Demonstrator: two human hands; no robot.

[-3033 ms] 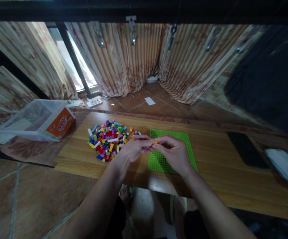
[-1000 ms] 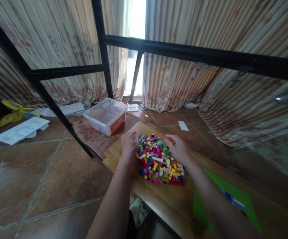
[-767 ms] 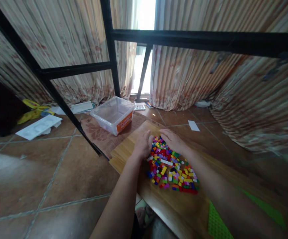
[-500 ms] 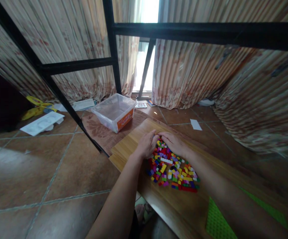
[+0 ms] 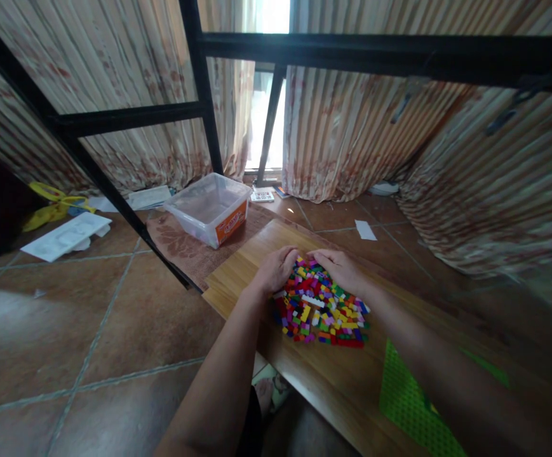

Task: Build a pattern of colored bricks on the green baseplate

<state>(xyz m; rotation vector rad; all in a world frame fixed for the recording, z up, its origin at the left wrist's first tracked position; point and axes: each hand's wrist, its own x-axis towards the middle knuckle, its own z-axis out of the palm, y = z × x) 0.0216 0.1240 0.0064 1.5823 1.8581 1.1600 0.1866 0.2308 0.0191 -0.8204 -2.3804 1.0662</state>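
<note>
A pile of small colourful building bricks (image 5: pixel 314 303) is spread on the wooden table (image 5: pixel 242 263). Cupped along its far left edge is my left hand (image 5: pixel 276 270), thumb toward the bricks. Opposite it, my right hand (image 5: pixel 340 271) curves around the far right edge, fingers extended. A small gap separates the fingertips at the far end, and neither hand is closed on a brick. Under my right forearm lies a green studded baseplate (image 5: pixel 399 393), partly hidden by the arm.
Beyond the table a clear plastic box (image 5: pixel 190 211) with an orange label stands on a brown mat (image 5: pixel 173 244). A black metal frame (image 5: pixel 127 119) crosses the view before striped curtains (image 5: pixel 333 139). White papers and a yellow item (image 5: pixel 49 206) lie on the tiled floor.
My hands have parted slightly at the fingertips, and more bricks show between them at the far end. The whole view has shifted a little.
</note>
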